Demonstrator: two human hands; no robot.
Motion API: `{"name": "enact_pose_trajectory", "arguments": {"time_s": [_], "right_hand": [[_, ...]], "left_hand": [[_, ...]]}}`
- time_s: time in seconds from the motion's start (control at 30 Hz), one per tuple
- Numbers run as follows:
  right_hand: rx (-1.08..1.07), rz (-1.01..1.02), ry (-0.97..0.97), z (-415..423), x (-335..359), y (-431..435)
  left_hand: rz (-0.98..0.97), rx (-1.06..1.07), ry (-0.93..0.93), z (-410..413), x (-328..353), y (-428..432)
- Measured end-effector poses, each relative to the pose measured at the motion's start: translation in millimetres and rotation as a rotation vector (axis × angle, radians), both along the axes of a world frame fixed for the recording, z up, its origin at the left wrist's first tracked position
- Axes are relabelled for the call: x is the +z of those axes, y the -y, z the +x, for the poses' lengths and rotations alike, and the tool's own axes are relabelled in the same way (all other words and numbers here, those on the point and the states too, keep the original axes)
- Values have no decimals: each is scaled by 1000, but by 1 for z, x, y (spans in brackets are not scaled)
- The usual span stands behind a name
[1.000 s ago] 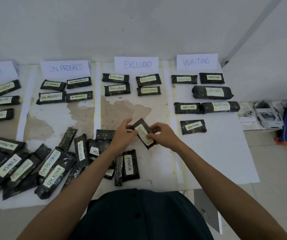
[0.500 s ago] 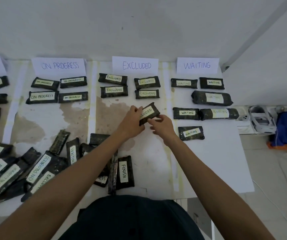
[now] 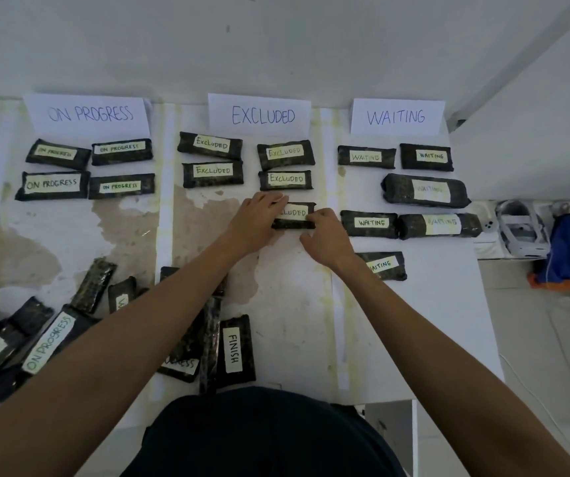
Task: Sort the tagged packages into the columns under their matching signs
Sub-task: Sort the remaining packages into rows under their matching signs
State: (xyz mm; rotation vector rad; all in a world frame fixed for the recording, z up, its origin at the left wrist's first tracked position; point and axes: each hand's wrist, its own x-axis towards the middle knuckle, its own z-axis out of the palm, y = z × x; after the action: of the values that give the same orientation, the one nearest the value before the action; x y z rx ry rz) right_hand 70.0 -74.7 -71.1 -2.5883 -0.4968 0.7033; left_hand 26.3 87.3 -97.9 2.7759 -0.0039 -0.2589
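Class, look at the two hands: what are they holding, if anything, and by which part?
Both hold the dark wrapped package tagged EXCLUDED: left hand at its left end, right hand at its right end.

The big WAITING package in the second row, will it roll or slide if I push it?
The WAITING package looks rounded and bulkier than its flat neighbours, so it may roll a little. Its dark wrap seems glossy, perhaps slippery on the paper-covered table. It probably gives somewhat when squeezed.
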Motion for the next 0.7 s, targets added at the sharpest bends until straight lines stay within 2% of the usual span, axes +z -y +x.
{"name": "enact_pose_trajectory", "arguments": {"time_s": [0.17, 0.3, 0.43, 0.53, 0.6, 0.7], "right_hand": [[69, -27, 111, -13, 7, -12], [253, 98, -4, -42, 17, -35], [494, 74, -68, -80, 13, -63], [630, 53, 20, -103, 3, -79], [672, 38, 96, -112, -2, -85], [679, 56, 92, -113, -6, -88]], "left_hand": [[-73, 37, 50, -36, 15, -23], [-173, 78, 18, -93, 23, -52], [-114, 162, -115, -150, 21, -78], [-57, 196, -217, -170, 19, -87], [-79, 204, -211, -172, 19, -90], [-114, 165, -212, -169, 19, -95]]}}
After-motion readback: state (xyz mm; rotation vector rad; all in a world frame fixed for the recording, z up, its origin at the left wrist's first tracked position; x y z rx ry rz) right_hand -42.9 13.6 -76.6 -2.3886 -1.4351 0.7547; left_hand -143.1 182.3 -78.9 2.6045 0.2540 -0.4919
